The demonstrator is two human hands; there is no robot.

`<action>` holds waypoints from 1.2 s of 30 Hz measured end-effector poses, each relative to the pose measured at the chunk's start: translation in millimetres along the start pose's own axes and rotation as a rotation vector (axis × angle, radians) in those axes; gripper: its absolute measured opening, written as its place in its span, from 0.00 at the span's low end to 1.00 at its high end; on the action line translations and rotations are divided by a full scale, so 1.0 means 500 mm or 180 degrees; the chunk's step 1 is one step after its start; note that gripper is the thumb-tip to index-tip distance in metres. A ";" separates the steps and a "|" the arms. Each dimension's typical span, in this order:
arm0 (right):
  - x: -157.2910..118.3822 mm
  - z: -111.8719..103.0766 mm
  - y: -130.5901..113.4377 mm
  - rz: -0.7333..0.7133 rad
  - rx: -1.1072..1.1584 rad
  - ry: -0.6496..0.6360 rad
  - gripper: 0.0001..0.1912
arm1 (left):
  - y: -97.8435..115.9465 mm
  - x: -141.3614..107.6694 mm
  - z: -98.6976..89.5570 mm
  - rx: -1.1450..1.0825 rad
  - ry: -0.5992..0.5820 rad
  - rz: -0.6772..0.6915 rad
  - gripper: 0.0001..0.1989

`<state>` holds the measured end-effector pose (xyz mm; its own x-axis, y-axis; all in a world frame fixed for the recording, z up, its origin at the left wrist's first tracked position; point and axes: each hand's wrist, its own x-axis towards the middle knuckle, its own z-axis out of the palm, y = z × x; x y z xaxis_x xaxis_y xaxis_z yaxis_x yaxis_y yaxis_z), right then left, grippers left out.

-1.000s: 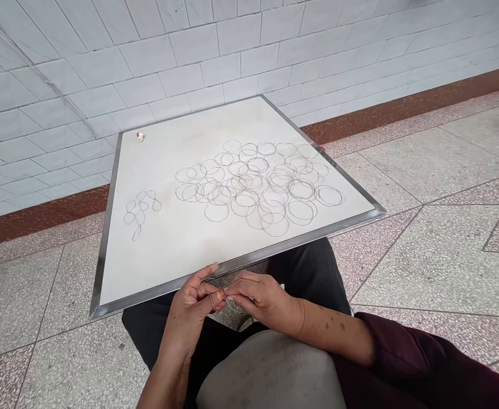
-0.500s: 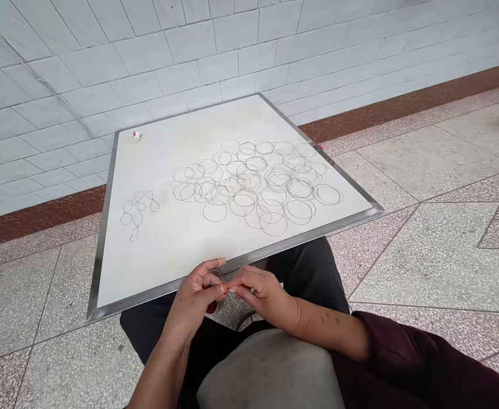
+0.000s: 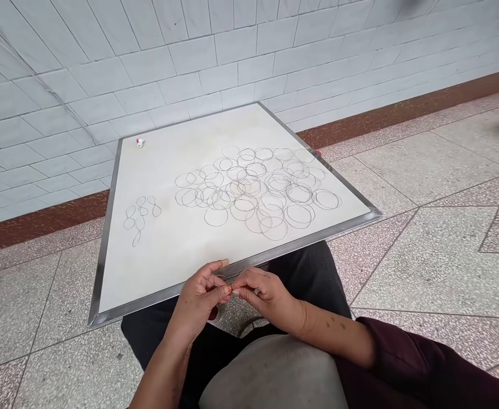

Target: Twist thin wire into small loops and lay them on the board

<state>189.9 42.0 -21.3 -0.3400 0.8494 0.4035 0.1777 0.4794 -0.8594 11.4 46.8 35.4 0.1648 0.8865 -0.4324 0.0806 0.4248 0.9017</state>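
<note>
Just off the near edge of the white table [image 3: 181,255], my left hand [image 3: 204,289] pinches a thin wire loop [image 3: 219,277] between thumb and fingers. My right hand [image 3: 262,289] meets it fingertip to fingertip, pinching the same wire; the exact grip point is hidden by the fingers. Many thin wire rings [image 3: 275,227] lie overlapping across the middle and right of the table. On the left side lie several wires twisted into figure-eight shapes [image 3: 141,211].
A small white and red object [image 3: 140,143] sits at the far left corner. The table has a metal rim [image 3: 309,240] and stands against a tiled wall [image 3: 194,57]. My legs [image 3: 313,272] are under its near edge, above a speckled floor [image 3: 424,267].
The loop between my hands shows less than before, its lower part now hidden by the fingers. My fingertips have come closer together. The view has tilted slightly.
</note>
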 end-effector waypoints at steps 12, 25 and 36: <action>0.000 0.004 0.008 -0.0074 -0.0065 -0.0157 0.08 | 0.007 0.005 -0.005 0.0446 -0.0071 0.0062 0.25; 0.014 -0.006 0.017 0.0273 -0.0005 0.0283 0.07 | 0.015 0.039 0.006 0.0170 -0.0104 0.0014 0.31; 0.012 0.011 0.024 0.0930 0.0626 0.0414 0.06 | 0.014 0.051 0.022 0.0198 -0.0057 0.0154 0.23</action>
<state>184.7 51.6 -30.7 -0.1789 0.9711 0.1579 0.0648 0.1718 -0.9830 26.9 70.5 30.7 0.1876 0.9020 -0.3888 0.1330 0.3689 0.9199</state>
